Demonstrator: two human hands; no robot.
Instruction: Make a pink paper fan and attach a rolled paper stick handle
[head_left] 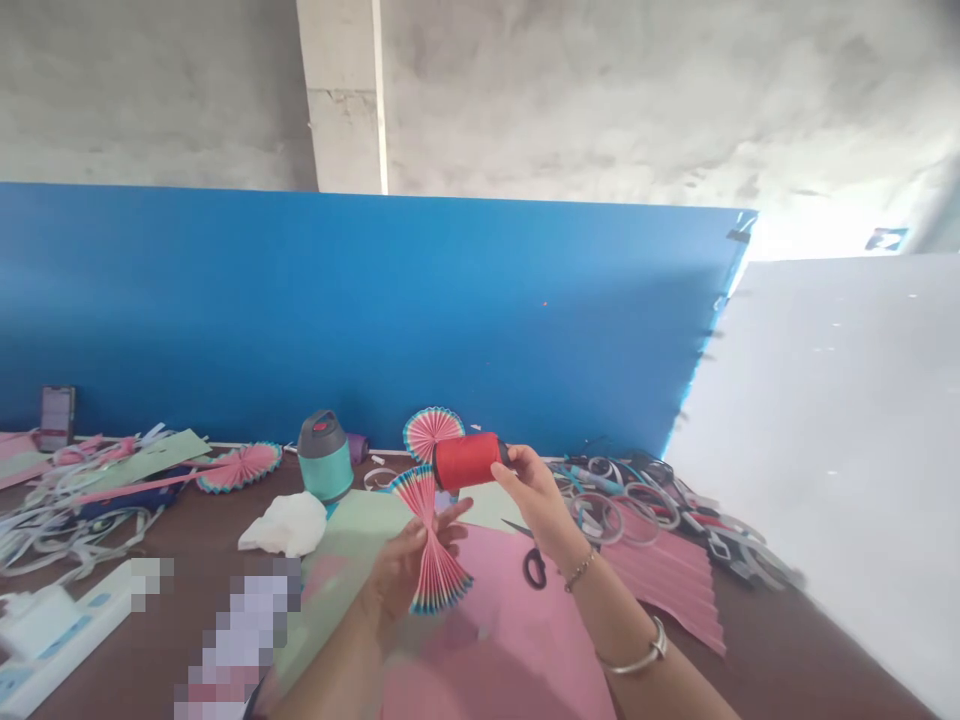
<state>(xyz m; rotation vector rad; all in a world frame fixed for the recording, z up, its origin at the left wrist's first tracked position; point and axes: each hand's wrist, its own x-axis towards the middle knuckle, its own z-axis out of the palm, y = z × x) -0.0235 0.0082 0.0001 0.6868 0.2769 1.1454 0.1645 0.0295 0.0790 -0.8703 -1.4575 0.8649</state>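
In my left hand [409,560] is a pleated pink paper fan [444,575] with blue edges, pinched at its narrow middle so both ends flare out like a bow. My right hand [536,495] grips a spool of red thread [466,461] by its right end, level above the fan. Whether thread runs from spool to fan I cannot make out. Below my right wrist, black-handled scissors [535,568] lie on a pink paper sheet [499,640]. Behind the spool stands a round pleated pink rosette [431,432].
A teal and grey container [325,460] and a crumpled white tissue [286,524] sit on the left. Farther left are a second rosette [244,467], tangled white cords [64,515] and a power strip [64,630]. On the right lie coiled cables [634,505] and pleated pink paper [667,575]. A blue partition [360,310] stands behind.
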